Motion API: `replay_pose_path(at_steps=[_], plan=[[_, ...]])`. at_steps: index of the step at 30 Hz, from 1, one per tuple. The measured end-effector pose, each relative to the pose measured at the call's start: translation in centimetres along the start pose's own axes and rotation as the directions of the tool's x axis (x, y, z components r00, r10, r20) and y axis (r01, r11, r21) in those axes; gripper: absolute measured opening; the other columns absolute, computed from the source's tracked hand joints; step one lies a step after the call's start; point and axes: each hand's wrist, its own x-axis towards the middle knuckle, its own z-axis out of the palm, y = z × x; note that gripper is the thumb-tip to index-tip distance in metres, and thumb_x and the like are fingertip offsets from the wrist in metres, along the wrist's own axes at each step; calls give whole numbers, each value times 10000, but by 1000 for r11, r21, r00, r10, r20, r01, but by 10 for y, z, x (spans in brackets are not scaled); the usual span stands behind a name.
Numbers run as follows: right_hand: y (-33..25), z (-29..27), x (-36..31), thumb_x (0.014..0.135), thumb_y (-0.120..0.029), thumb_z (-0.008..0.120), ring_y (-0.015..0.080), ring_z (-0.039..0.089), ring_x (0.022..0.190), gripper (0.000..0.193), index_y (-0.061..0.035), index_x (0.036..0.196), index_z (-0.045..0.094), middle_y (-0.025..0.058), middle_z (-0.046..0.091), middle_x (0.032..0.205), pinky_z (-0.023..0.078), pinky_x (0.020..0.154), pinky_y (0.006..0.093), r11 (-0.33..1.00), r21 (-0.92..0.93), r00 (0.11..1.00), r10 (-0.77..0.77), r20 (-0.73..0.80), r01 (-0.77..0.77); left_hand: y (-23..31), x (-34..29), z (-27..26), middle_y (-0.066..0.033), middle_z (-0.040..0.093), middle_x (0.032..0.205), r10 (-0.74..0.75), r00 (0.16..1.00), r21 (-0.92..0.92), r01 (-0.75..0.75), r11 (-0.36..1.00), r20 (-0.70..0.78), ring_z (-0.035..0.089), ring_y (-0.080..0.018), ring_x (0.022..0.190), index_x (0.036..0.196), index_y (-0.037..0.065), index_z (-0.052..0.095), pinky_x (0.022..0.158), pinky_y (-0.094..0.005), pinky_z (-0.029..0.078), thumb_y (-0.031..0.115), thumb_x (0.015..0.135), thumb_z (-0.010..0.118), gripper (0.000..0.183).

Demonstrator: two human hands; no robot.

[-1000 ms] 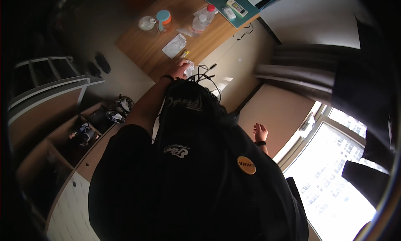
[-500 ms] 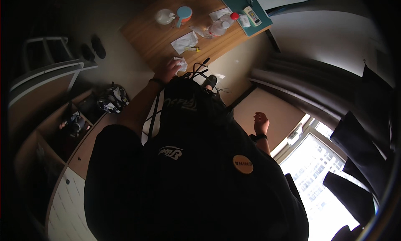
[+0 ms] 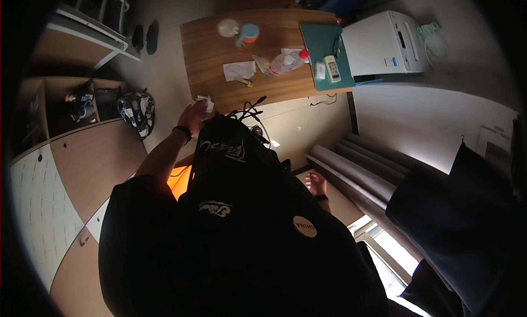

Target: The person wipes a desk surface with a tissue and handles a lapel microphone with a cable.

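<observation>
My left hand (image 3: 191, 119) is closed on a crumpled white tissue (image 3: 206, 103) at the near left corner of the wooden table (image 3: 211, 51). On the tabletop beyond it lie a flat white paper sheet (image 3: 237, 71) and a slim yellow-ended item (image 3: 245, 82). Farther right, a clear plastic bottle (image 3: 284, 64) lies near a red cap (image 3: 303, 54). An orange cup with a blue lid (image 3: 250, 31) stands toward the back, beside a clear rounded container (image 3: 227, 27). Away from the table, low on the right, my right hand (image 3: 316, 184) hangs with loosely curled fingers, nothing visible in it.
A green mat (image 3: 312, 38) on the table's right bears a white remote control (image 3: 332, 69) and a small white packet (image 3: 320, 70). Beyond stands a white appliance (image 3: 379, 42). Black cables (image 3: 251, 109) rise by my torso. A patterned backpack (image 3: 136, 114) rests left, beside cabinets (image 3: 93, 158).
My view has swung, bringing more of the table's right side and the white appliance into sight. My left hand still has the tissue at the table edge; my right hand stays off the table.
</observation>
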Motion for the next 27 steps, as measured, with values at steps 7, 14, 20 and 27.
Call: replay_pose_path(at_steps=[7, 14, 20, 27], plan=[[-10, -81, -8, 1002, -213, 573, 145, 662, 737, 216, -46, 1105, 662, 77, 722, 908, 528, 615, 280, 994, -112, 999, -15, -45, 9, 64, 59, 8, -170, 475, 1441, 154, 893, -169, -245, 955, -424, 492, -344, 1289, 1252, -31, 576, 1074, -416, 428, 37, 688, 641, 572], [9, -116, -54, 981, -212, 616, 179, 675, 746, 220, -39, 1109, 662, 117, 729, 934, 538, 609, 295, 908, -417, 997, -62, -43, 39, 107, 139, 6, -115, 433, 1512, 296, 900, -43, -326, 944, -321, 405, -280, 1399, 1306, -12, 528, 1096, -405, 394, 34, 703, 603, 610], [13, -105, -42, 970, -218, 630, 193, 684, 724, 218, -48, 1100, 670, 124, 732, 937, 557, 597, 321, 970, -241, 998, -24, -60, 9, 91, 151, 9, -89, 441, 1509, 385, 818, -118, -473, 873, -428, 440, -274, 1378, 1210, 61, 617, 1074, -403, 445, -12, 701, 567, 517], [-14, -25, -12, 972, -289, 615, 114, 642, 698, 250, -70, 886, 698, 61, 708, 803, 509, 580, 313, 969, -242, 986, -88, -143, 51, 19, 95, 34, -114, 516, 1436, 309, 800, -266, -491, 830, -514, 487, -300, 1330, 1302, 129, 586, 1089, -405, 425, -26, 861, 416, 497]])
